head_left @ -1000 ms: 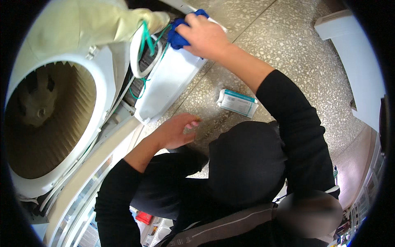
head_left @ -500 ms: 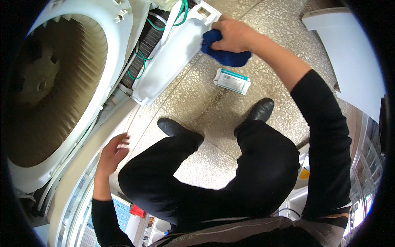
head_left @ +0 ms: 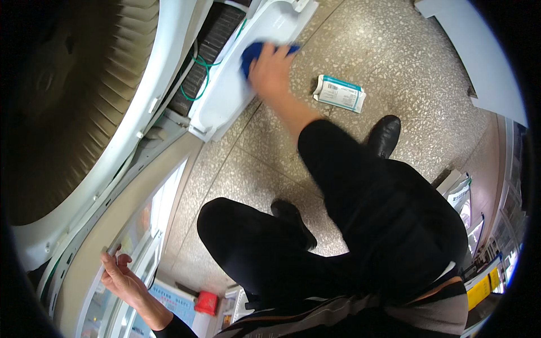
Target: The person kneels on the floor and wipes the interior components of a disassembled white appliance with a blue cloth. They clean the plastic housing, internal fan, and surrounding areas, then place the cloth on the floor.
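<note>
One grip, that of the right hand [head_left: 272, 74], is pinching the blue cloth [head_left: 252, 57] over the white tray [head_left: 218, 107], at its floor-side edge. The left hand [head_left: 128, 286] is well apart, near the beige frame [head_left: 84, 270]; its fingers are partly curled and loosely spread, with nothing seen between them. If the cloth went further inward, it could perhaps catch the green wire [head_left: 204, 93] and pull it, because the loop hangs loose beside the tray. Strong pressing on the outer edge might also tilt the tray, since no hand supports its near end. The tray has its long axis slanting from lower left to upper right, along the dark fins [head_left: 217, 35]. The cloth is bunched and blurred, its long axis roughly crosswise, one narrow tip pointing right, toward the floor [head_left: 360, 45].
</note>
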Demonstrator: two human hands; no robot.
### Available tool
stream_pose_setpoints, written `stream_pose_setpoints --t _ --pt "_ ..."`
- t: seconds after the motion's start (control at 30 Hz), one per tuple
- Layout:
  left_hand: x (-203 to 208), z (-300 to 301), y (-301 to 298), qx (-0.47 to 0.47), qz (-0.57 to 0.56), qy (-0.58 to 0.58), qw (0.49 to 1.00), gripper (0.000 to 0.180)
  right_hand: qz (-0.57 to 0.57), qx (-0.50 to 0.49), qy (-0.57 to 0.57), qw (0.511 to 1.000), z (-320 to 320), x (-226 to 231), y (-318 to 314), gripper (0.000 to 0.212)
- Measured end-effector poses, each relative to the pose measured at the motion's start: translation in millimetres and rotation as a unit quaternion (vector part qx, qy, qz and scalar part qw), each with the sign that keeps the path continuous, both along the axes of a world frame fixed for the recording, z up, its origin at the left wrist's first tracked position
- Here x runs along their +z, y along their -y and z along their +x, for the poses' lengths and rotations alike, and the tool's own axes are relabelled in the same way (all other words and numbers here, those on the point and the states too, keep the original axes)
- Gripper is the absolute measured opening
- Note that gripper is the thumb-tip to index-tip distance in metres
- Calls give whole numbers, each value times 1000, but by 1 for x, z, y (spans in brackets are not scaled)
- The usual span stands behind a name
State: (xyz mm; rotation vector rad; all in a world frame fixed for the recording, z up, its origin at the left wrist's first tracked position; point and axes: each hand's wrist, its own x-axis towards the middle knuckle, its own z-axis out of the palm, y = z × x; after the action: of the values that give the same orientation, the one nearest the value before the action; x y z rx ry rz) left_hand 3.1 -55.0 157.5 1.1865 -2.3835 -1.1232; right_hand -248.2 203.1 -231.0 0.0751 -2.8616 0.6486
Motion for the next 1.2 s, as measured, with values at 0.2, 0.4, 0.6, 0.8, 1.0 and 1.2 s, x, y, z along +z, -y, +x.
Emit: stream_pose_setpoints --t 0.2,0.4,0.6,0.8,1.0,1.2 --pt "-12 0 6 -24 -159 24 987 38 -280 -2 498 820 131 51 65 60" --pt "-14 -10 -2 -67 -198 12 978 33 -243 137 468 838 66 42 -32 68" --pt "-16 -4 4 -51 -227 25 972 40 -285 -123 126 942 -62 44 -33 60" --pt "-18 0 5 -49 -224 7 973 41 -274 -76 45 958 -1 22 32 41" --pt "-16 -2 2 -45 -223 20 973 39 -221 117 231 940 94 56 84 44" --pt "-19 -3 3 -10 -219 15 975 40 -115 283 389 869 89 50 74 57"
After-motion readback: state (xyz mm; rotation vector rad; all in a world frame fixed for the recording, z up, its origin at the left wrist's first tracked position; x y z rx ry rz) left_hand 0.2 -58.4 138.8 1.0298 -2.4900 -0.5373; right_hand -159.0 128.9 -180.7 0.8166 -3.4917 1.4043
